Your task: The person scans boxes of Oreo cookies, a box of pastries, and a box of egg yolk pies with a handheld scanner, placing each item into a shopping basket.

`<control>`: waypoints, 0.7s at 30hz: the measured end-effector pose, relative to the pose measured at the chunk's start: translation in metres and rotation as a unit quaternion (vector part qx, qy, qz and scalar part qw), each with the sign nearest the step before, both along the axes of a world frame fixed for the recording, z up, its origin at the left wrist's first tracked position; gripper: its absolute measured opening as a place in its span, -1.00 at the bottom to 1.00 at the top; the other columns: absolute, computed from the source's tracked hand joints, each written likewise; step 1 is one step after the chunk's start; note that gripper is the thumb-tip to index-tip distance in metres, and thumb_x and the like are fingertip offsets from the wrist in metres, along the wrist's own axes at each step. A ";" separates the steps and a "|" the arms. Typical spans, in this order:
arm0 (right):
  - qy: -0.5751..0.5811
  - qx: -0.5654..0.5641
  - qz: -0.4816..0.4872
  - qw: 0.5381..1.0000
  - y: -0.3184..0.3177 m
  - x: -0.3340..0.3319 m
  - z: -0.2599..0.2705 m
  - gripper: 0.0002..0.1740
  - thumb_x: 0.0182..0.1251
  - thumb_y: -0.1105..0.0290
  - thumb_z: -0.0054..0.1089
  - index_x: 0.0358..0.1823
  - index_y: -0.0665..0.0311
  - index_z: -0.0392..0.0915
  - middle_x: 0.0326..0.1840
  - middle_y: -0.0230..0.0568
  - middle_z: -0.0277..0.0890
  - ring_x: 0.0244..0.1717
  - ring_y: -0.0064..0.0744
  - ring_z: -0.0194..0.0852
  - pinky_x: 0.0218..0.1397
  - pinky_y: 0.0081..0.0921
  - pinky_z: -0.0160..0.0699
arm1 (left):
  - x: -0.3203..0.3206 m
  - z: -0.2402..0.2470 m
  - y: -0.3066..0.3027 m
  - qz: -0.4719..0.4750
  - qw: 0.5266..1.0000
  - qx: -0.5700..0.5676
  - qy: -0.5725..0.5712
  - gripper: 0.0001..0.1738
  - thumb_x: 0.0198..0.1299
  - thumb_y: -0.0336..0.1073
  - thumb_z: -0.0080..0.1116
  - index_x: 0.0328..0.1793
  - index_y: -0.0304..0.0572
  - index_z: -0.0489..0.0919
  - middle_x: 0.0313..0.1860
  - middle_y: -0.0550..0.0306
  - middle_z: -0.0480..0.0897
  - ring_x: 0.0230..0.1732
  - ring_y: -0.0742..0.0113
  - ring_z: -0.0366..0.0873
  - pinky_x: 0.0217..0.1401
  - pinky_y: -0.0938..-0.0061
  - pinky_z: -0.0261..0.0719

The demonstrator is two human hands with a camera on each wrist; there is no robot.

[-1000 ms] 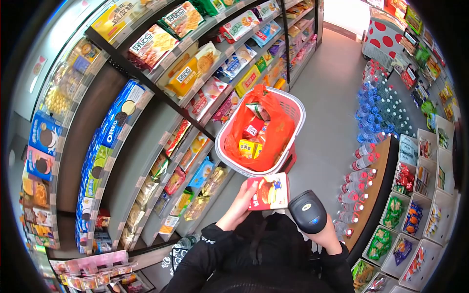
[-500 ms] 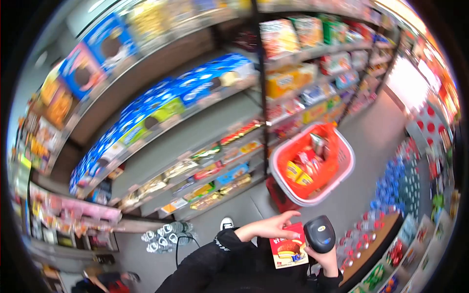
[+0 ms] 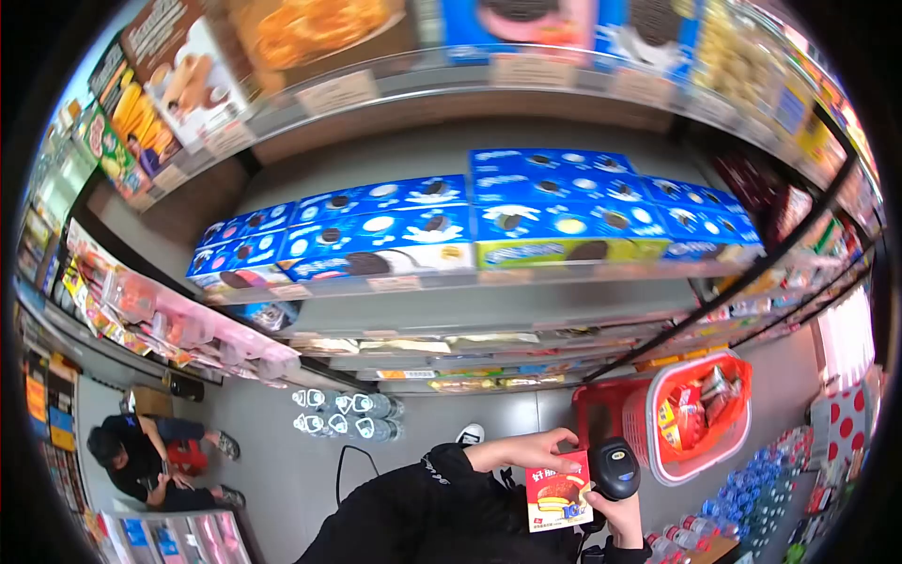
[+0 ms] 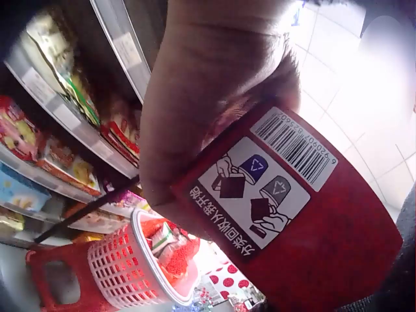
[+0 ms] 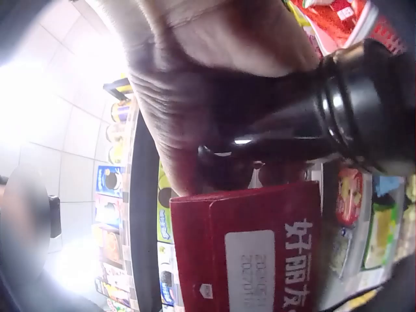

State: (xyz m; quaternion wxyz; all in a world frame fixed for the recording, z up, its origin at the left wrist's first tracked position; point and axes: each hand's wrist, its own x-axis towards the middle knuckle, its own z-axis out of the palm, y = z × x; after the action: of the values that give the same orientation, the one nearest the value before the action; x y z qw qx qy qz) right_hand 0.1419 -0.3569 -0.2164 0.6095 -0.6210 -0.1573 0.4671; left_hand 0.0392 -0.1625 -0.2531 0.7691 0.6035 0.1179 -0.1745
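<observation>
My left hand (image 3: 521, 451) grips a red and cream snack-cake box (image 3: 560, 496) by its upper edge, its picture face toward the head camera. In the left wrist view a red side panel shows a white barcode label (image 4: 294, 144) and recycling pictures. My right hand (image 3: 620, 519) is wrapped around the handle of a black barcode scanner (image 3: 616, 468), its rounded head beside the box's right edge. The right wrist view shows the scanner handle (image 5: 273, 127) close over the box's dark red end (image 5: 201, 253), which carries a white date panel.
A white-rimmed basket (image 3: 643, 423) with a red plastic bag (image 3: 742, 387) of snacks stands ahead right, beside a red stand (image 3: 594, 414). Shelves of blue cookie boxes (image 3: 381, 237) fill the front. Bottled water (image 3: 348, 415) lies on the floor left; a seated person (image 3: 132, 456) is farther left.
The head view has swung left, so the basket now sits farther right and the cookie shelf faces me. The box has turned in my left hand, which now holds it from its top edge.
</observation>
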 end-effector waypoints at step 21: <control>-0.313 0.113 0.329 0.884 0.226 -0.089 0.061 -0.47 -0.26 0.46 0.39 -0.15 0.32 0.41 -0.28 -0.27 0.50 -0.26 -0.49 0.46 -0.14 -0.53 0.41 | -0.218 0.119 0.169 0.263 0.616 0.735 -0.107 -0.23 -0.37 -0.36 0.28 0.14 -0.05 0.33 -0.05 0.13 0.37 0.09 0.15 0.25 0.17 0.22 0.12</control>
State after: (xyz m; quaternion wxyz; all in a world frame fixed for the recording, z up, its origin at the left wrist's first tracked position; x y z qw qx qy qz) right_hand 0.0526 -0.1310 -0.1557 0.4059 -0.5742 -0.5868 0.4014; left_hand -0.1792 0.0063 -0.1340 0.0888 0.9245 0.2774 0.2457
